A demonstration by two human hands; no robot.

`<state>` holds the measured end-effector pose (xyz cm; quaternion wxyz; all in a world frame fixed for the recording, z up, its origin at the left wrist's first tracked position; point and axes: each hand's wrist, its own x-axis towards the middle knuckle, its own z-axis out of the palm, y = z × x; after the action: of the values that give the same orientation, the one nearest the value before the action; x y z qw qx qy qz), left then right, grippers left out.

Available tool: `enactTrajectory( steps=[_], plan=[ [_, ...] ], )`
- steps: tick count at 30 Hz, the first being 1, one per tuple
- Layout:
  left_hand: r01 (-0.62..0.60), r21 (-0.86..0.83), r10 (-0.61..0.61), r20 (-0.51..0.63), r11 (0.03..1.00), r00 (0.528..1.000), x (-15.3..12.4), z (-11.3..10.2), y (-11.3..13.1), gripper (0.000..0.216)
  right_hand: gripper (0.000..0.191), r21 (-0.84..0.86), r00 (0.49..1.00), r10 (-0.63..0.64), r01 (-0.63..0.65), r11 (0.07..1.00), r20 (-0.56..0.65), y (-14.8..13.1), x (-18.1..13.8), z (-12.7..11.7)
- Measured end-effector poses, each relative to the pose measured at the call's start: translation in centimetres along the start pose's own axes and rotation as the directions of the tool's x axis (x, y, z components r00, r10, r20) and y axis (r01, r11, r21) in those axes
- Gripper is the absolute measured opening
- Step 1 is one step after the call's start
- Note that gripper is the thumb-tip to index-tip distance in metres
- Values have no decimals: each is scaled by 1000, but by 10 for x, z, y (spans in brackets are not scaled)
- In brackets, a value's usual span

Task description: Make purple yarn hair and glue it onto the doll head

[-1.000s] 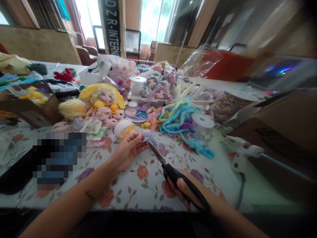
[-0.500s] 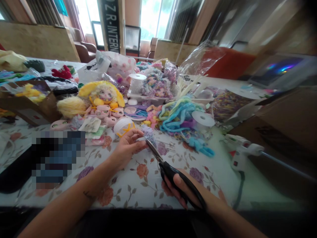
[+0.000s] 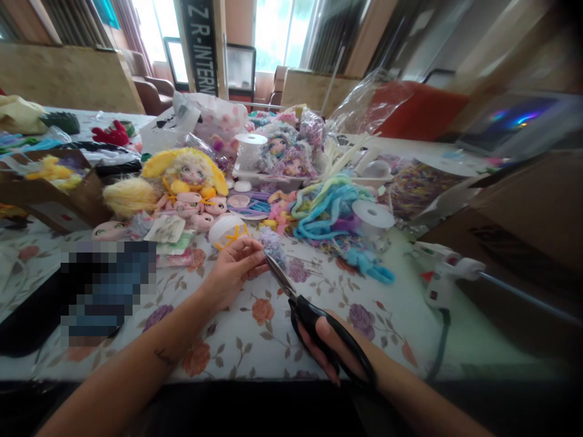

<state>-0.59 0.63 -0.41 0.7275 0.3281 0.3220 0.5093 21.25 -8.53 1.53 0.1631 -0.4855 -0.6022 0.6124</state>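
My right hand [image 3: 327,346] is wrapped round the black handles of a pair of scissors [image 3: 314,318], whose blades point up and to the left. At the blade tips, my left hand [image 3: 239,267] is closed with thumb and fingertips pinched together. What lies in that pinch is too small to make out. A fluffy lilac-grey tuft of yarn [image 3: 272,240] sits just behind the fingertips and blades. Close beyond my left hand is a white knitted ball [image 3: 226,229] with yellow lacing.
Doll heads [image 3: 189,205], a yellow-eared doll [image 3: 191,167] and blue-green yarn [image 3: 323,209] crowd the far side. A white spool [image 3: 372,214] lies right of them. A glue gun [image 3: 441,273] and a cardboard box [image 3: 514,243] stand right. A pixelated dark object [image 3: 109,291] is left.
My left fingers have drawn closer together into a pinch. The scissors have shifted slightly left, with their tips nearer the fingertips.
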Motion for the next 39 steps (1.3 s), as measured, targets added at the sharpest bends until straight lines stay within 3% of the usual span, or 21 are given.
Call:
enactTrajectory(
  steps=[4,14,20,32,39],
  plan=[
    [3,-5,-3,-5,1000,1000,-1,2,1,25,70,-43,996,-41,45,998,78,-7,1,-2],
    [30,-70,-31,-3,997,1000,-2,6,5,25,70,6,995,-5,5,1000,-99,-7,8,11],
    [13,-126,-12,4,992,1000,0,3,3,22,72,41,997,14,-10,999,-79,-8,11,12],
    [19,-101,-25,-57,995,998,0,5,5,21,74,55,995,47,-42,998,-93,-13,17,15],
    [14,-62,-16,-30,998,999,0,4,5,22,73,27,996,37,-34,999,-84,-20,18,15]
  ],
)
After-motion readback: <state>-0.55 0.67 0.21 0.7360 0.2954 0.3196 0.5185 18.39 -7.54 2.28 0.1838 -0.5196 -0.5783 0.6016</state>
